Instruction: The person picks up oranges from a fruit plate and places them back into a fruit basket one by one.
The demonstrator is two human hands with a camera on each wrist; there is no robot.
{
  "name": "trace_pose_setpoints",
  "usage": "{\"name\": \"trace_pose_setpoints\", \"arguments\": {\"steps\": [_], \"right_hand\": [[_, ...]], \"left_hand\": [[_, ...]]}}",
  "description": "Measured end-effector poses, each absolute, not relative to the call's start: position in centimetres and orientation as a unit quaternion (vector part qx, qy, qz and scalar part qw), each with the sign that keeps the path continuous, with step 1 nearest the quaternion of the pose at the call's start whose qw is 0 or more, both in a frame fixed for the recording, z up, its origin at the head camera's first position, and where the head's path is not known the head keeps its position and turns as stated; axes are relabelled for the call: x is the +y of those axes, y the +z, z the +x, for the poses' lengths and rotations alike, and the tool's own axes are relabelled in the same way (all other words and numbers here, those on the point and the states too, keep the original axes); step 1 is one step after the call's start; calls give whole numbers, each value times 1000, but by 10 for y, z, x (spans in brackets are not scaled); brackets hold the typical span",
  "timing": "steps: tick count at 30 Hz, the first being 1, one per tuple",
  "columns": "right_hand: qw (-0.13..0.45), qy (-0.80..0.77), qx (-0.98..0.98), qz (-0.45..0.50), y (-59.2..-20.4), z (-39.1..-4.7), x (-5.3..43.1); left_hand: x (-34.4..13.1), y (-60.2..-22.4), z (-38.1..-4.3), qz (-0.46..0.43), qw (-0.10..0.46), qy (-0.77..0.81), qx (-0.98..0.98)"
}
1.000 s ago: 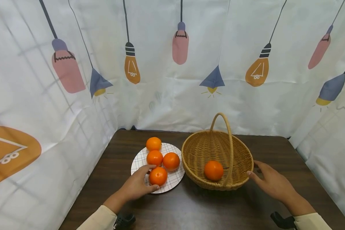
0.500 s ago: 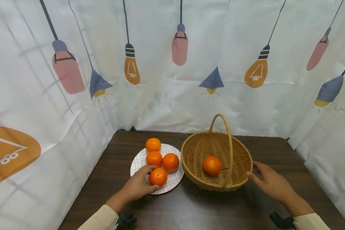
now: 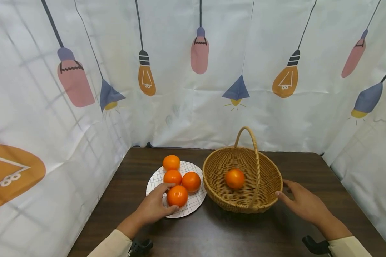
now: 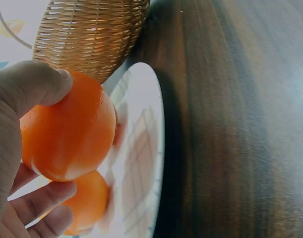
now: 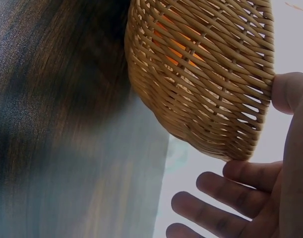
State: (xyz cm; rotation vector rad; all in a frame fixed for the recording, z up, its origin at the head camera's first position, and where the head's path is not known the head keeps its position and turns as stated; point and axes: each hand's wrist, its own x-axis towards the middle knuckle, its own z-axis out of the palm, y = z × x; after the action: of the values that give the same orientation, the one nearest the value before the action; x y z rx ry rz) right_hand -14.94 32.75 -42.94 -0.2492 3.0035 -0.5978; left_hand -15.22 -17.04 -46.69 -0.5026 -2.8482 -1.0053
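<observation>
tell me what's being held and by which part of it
Left grip: the frontmost orange, held around its left side between thumb and fingers. Right grip: touches the right rim of the basket; a firm hold can't be told.

In the head view the left hand [image 3: 152,206] covers the left edge of the held orange [image 3: 178,196], which hides part of the plate [image 3: 195,201]; both sleeves [image 3: 114,244] run off the bottom edge. The left wrist view crops that hand at the left, the plate at the bottom and the basket [image 4: 91,39] at the top. In the right wrist view, weave hides most of the inner orange [image 3: 234,179], the right hand [image 5: 282,193] leaves the right edge, and the table [image 5: 47,124] is partly blurred
</observation>
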Motion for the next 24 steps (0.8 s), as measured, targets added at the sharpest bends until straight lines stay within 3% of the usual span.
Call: {"name": "trace_pose_setpoints", "arguments": {"steps": [24], "right_hand": [[33, -181, 979, -84, -427, -149, 327]], "left_hand": [[-168, -441, -166, -203, 64, -334, -918]]}}
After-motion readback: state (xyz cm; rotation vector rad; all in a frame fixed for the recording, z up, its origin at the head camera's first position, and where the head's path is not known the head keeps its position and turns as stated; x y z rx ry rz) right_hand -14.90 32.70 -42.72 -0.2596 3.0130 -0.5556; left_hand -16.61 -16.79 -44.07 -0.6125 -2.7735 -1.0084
